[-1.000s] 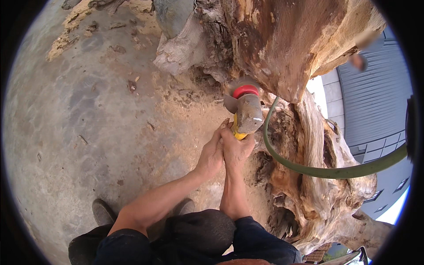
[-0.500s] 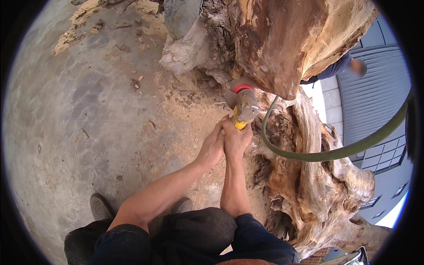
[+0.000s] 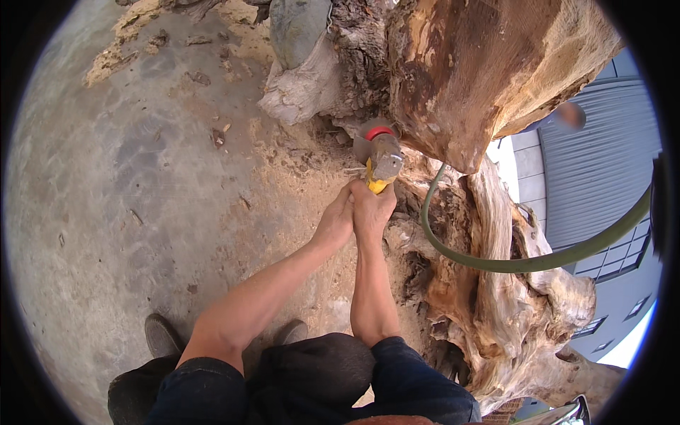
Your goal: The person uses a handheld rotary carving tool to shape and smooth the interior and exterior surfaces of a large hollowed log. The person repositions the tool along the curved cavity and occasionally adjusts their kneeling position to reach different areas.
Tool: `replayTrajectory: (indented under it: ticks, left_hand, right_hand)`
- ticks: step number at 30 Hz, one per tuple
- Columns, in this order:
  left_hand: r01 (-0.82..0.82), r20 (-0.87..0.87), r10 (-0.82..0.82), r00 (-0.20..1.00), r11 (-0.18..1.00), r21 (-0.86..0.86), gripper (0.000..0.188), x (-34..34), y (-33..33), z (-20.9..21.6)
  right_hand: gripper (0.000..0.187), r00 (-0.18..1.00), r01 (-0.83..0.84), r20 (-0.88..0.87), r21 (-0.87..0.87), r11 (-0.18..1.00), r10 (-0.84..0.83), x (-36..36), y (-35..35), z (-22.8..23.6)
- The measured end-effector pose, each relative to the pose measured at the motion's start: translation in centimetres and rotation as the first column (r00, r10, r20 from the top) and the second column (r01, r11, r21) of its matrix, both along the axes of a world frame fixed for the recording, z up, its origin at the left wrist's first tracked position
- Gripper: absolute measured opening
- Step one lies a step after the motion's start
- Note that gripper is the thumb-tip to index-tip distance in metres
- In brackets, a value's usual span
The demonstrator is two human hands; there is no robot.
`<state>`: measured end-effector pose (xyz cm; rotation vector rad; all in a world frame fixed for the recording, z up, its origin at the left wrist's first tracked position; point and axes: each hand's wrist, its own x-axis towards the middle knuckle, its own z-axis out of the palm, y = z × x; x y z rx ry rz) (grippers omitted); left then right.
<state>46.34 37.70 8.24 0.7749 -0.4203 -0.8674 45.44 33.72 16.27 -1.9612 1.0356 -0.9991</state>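
Both my hands are wrapped round an angle grinder (image 3: pixel 386 166) with a yellow body and a dusty grey head. My right hand (image 3: pixel 372 210) grips the body just behind the head. Pressed against it from the left, my left hand (image 3: pixel 336 222) is closed on the grinder too, though its fingers are partly hidden. A red ring sits at the centre of the blurred disc (image 3: pixel 363 147), which is close to the underside of a big weathered tree stump (image 3: pixel 453 78). I cannot tell whether the disc touches the wood.
Twisted roots (image 3: pixel 496 283) run down the right side. A green hose (image 3: pixel 528 265) loops across them. Sawdust and bark chips lie on the concrete floor (image 3: pixel 142 205). Beyond the stump, a person (image 3: pixel 569 117) is partly visible before a grey corrugated wall (image 3: pixel 602 156).
The grinder and both hands have shifted slightly left in view, while the upper part of the stump appears farther right and lower. The person behind is now more hidden by the wood.
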Motion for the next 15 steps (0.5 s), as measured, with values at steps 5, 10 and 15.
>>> replayTrajectory:
  ticks: [5,10,15]
  left_hand:
    - [0.081,-0.117,-0.079,0.990,0.997,0.016,0.054,1.0,0.5,1.6]
    - [0.069,-0.062,-0.062,0.996,0.992,0.105,0.053,0.9,0.2,0.2]
    - [0.060,-0.050,-0.059,0.997,0.998,0.000,0.053,-0.3,0.7,1.3]
  right_hand:
    - [0.033,0.994,0.004,-0.111,-0.019,1.000,-0.006,0.2,-1.8,-0.6]
    - [0.033,0.989,0.054,-0.140,-0.002,0.999,-0.054,0.9,-0.3,0.0]
    - [0.035,0.989,0.070,-0.131,-0.034,0.997,-0.074,-0.9,-0.6,-0.1]
